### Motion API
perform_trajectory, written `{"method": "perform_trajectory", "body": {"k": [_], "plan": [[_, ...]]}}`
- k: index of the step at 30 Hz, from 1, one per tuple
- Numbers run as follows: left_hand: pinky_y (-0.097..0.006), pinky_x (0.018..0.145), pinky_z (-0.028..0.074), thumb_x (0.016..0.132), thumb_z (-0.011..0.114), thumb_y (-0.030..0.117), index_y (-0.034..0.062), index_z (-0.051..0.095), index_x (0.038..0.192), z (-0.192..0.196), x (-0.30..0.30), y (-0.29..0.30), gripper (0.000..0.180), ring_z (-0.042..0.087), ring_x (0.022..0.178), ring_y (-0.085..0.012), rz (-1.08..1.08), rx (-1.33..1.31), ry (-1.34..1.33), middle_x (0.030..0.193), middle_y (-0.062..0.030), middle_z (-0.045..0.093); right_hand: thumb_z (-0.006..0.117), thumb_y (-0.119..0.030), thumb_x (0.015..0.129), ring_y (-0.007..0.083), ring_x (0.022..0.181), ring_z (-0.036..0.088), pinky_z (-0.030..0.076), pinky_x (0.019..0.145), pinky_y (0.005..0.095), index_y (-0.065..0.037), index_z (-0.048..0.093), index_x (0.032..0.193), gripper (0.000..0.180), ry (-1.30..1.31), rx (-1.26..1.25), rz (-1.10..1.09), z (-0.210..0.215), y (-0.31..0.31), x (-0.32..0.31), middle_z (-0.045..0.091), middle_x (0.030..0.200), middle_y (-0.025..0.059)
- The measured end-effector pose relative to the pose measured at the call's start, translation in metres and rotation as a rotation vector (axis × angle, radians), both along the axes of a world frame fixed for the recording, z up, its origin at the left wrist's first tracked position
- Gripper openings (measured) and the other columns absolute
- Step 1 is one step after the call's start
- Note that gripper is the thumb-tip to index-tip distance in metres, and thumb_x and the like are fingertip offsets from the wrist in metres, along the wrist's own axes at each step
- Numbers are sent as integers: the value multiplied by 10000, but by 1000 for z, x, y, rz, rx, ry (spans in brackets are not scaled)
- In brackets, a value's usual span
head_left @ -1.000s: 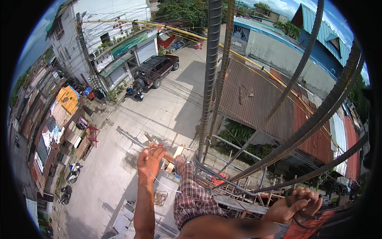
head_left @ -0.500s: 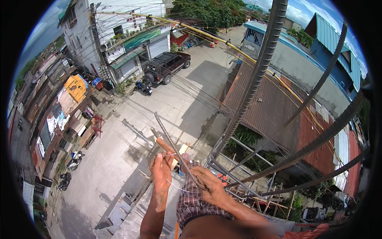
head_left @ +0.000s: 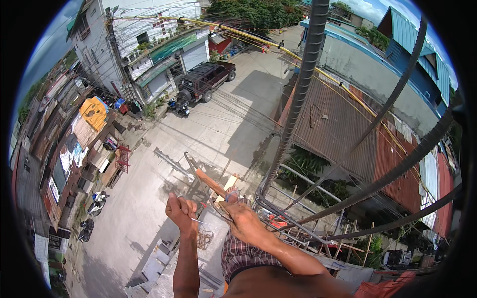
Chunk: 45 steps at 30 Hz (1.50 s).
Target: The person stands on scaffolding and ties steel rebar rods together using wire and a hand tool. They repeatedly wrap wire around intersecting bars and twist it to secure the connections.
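Note:
My left hand (head_left: pixel 182 212) is raised on the left with its fingers closed in a pinch. A thin pale wire (head_left: pixel 200 221) runs from it toward my right hand. My right hand (head_left: pixel 244 222) is wrapped around a slim, ribbed steel rod (head_left: pixel 191 163), which reaches up and left to a bent tip. Its lower end is hidden by the hand. An orange-brown piece of wood (head_left: pixel 211 182) lies beside the rod, and my sandalled foot (head_left: pixel 231 194) shows just beyond my right hand.
Thick rebar (head_left: pixel 298 94) rises at my right, with more bars (head_left: pixel 397 171) curving past it. Yellow-sleeved cable (head_left: pixel 278 48) crosses beyond. Far below lies the concrete street (head_left: pixel 144 208) with a parked dark vehicle (head_left: pixel 203 82). Rusty roofing (head_left: pixel 343 134) spreads right.
My left hand has moved left and down, away from the rod, drawing the wire with it. My right hand has shifted slightly left, and the rod's tip now sits lower and farther left.

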State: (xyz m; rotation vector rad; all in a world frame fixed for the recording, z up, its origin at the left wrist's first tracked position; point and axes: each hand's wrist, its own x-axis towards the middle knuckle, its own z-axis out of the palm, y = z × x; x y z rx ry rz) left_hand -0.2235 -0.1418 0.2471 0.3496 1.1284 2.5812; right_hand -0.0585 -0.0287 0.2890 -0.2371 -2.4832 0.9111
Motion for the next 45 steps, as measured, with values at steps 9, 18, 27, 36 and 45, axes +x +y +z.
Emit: {"method": "perform_trajectory", "body": {"k": [9, 18, 27, 36, 45], "plan": [[-374, 827, 511, 994, 462, 405, 28, 369, 1185, -22, 62, -17, 433, 584, 891, -237, 105, -390, 368, 915, -125, 567, 658, -243, 896, 207, 504, 415, 393, 514, 378, 27, 608, 795, 292, -315, -602, 44, -63, -37, 31, 502, 568, 181], [-387, 776, 545, 976, 459, 467, 6, 294, 1304, -25, 109, -63, 589, 636, 920, -272, 46, -572, 184, 1061, -161, 583, 696, -250, 859, 248, 506, 467, 403, 520, 387, 32, 607, 810, 300, -350, -487, -19, -74, -35, 36, 527, 579, 175], [-395, 581, 486, 901, 579, 123, 50, 647, 886, -38, 38, -125, 100, 621, 629, -323, -490, -1168, 1119, 743, -156, 648, 687, -229, 814, 385, 706, 628, 478, 627, 472, 16, 626, 817, 252, -574, -115, 49, -11, -11, 52, 633, 712, 217], [-331, 574, 454, 802, 683, 81, 21, 674, 999, 31, 49, -130, 206, 584, 699, -239, -275, -855, 974, 701, -110, 578, 656, -263, 862, 413, 728, 613, 461, 682, 489, 20, 619, 846, 285, -451, -493, 149, 14, 0, 59, 609, 710, 233], [-325, 739, 374, 1052, 262, 395, 156, 349, 610, 81, 94, -31, 510, 405, 632, -139, -348, 542, -344, 551, 5, 374, 587, -279, 948, 207, 631, 587, 449, 563, 332, 1, 601, 955, 281, -7, -906, 301, -13, -38, 48, 582, 670, 74]]}}
